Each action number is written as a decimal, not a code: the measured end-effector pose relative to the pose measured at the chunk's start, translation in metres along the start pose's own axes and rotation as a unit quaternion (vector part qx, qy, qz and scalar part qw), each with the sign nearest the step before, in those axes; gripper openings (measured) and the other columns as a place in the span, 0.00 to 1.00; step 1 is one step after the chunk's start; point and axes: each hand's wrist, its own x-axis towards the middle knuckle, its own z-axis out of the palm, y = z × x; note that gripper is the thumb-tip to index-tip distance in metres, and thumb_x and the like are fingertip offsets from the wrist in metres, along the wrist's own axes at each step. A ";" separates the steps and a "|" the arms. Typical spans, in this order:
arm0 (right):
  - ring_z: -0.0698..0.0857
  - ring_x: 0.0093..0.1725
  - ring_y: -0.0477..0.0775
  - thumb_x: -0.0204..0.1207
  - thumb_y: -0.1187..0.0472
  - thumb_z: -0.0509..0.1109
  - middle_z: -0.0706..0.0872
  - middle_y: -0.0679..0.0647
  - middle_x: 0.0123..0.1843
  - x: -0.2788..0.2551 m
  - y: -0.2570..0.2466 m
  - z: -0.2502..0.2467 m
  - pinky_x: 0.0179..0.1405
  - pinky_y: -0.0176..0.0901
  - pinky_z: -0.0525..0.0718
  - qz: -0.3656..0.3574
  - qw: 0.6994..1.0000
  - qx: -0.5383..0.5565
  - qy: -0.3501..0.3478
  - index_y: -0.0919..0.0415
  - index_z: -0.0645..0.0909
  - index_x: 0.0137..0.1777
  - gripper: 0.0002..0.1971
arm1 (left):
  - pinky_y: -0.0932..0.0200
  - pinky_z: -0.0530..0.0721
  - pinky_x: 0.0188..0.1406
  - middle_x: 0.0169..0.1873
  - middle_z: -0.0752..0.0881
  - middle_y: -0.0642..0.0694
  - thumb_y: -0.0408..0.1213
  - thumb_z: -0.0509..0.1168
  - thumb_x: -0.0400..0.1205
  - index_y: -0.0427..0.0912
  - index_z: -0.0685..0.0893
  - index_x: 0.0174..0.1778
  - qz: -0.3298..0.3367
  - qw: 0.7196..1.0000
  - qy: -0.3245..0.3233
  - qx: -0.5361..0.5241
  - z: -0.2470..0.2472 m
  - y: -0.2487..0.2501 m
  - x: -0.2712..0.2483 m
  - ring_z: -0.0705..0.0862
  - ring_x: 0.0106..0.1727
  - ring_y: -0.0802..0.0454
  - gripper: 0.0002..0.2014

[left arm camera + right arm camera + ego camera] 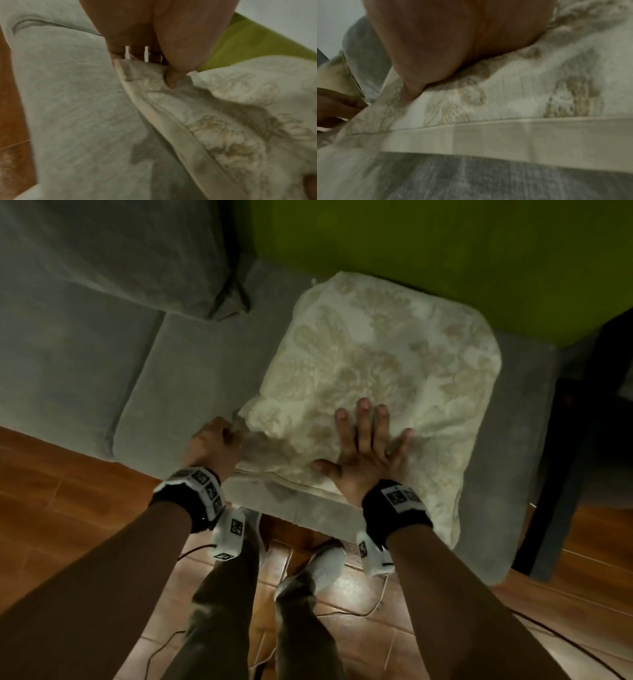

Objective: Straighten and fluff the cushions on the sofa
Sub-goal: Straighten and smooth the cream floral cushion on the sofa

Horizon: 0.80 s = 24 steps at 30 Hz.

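A cream cushion [376, 364] with a beige floral pattern lies flat on the grey sofa seat [191, 364]. My left hand [219, 440] pinches the cushion's near left corner [137, 73], with fingers and thumb curled on the fabric. My right hand [366, 450] lies flat on the cushion's near edge, fingers spread and straight, palm pressing down. In the right wrist view the palm [453, 40] rests on the patterned fabric [522, 88] above the cushion's plain hem. The cushion's near right part hangs over the seat's front edge.
A grey back cushion [102, 251] leans at the sofa's back left. A green cushion [445, 251] stands behind the cream one. Wooden floor [51, 491] lies in front, with thin cables [370, 607] by my feet. A dark piece of furniture [599, 405] stands right of the sofa.
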 end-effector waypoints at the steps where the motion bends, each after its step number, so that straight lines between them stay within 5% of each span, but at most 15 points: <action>1: 0.11 0.79 0.59 0.78 0.21 0.48 0.08 0.48 0.79 -0.003 0.002 -0.004 0.74 0.82 0.22 -0.019 0.999 0.018 0.025 0.37 0.14 0.79 0.49 | 0.47 0.80 0.52 0.56 0.82 0.39 0.50 0.65 0.81 0.44 0.78 0.57 0.005 0.999 0.027 -0.020 -0.001 0.009 0.001 0.82 0.58 0.34 0.15; 4: 0.28 0.88 0.61 0.79 0.28 0.60 0.29 0.51 0.91 -0.026 0.010 -0.007 0.77 0.86 0.29 -0.086 0.978 0.065 0.178 0.39 0.38 0.90 0.46 | 0.35 0.75 0.70 0.72 0.73 0.35 0.56 0.62 0.81 0.43 0.72 0.73 0.159 0.975 0.142 -0.057 -0.008 0.043 -0.018 0.73 0.71 0.33 0.28; 7: 0.53 0.90 0.66 0.81 0.40 0.68 0.59 0.58 0.90 -0.049 0.022 0.000 0.81 0.84 0.48 -0.091 0.913 0.121 0.378 0.46 0.65 0.84 0.33 | 0.33 0.60 0.80 0.86 0.55 0.37 0.61 0.62 0.83 0.50 0.59 0.85 0.368 0.926 0.079 -0.006 -0.002 0.099 -0.051 0.57 0.85 0.33 0.37; 9: 0.53 0.90 0.69 0.76 0.36 0.72 0.56 0.59 0.91 -0.055 0.032 0.008 0.84 0.79 0.45 -0.013 0.899 0.145 0.414 0.48 0.60 0.87 0.43 | 0.22 0.52 0.79 0.88 0.41 0.41 0.71 0.58 0.79 0.57 0.49 0.88 0.461 0.881 0.029 0.104 0.015 0.126 -0.060 0.42 0.88 0.34 0.45; 12: 0.37 0.90 0.64 0.65 0.20 0.69 0.31 0.48 0.91 -0.054 0.050 0.023 0.83 0.79 0.36 0.098 0.930 0.167 0.312 0.40 0.36 0.89 0.62 | 0.16 0.41 0.76 0.85 0.27 0.47 0.82 0.52 0.69 0.63 0.33 0.85 0.418 0.878 -0.034 0.231 0.040 0.133 -0.045 0.28 0.85 0.35 0.54; 15: 0.24 0.87 0.59 0.62 0.12 0.58 0.16 0.44 0.84 -0.048 0.074 0.051 0.82 0.80 0.35 0.113 0.965 0.133 0.195 0.35 0.21 0.83 0.63 | 0.15 0.39 0.74 0.82 0.20 0.46 0.86 0.47 0.65 0.63 0.23 0.81 0.364 0.877 -0.051 0.309 0.056 0.125 -0.028 0.23 0.82 0.34 0.58; 20: 0.19 0.83 0.60 0.63 0.11 0.40 0.07 0.47 0.77 -0.048 0.115 0.089 0.80 0.82 0.35 0.169 0.975 0.127 0.069 0.45 0.06 0.74 0.60 | 0.15 0.36 0.74 0.77 0.14 0.42 0.86 0.42 0.64 0.60 0.16 0.76 0.332 0.870 -0.069 0.359 0.074 0.135 -0.026 0.16 0.77 0.33 0.58; 24: 0.18 0.83 0.54 0.68 0.14 0.38 0.06 0.46 0.76 -0.060 0.133 0.092 0.77 0.85 0.31 0.158 0.982 0.106 0.016 0.45 0.04 0.71 0.55 | 0.15 0.36 0.74 0.75 0.12 0.41 0.86 0.40 0.64 0.58 0.10 0.71 0.303 0.871 -0.085 0.378 0.076 0.139 -0.024 0.17 0.78 0.30 0.58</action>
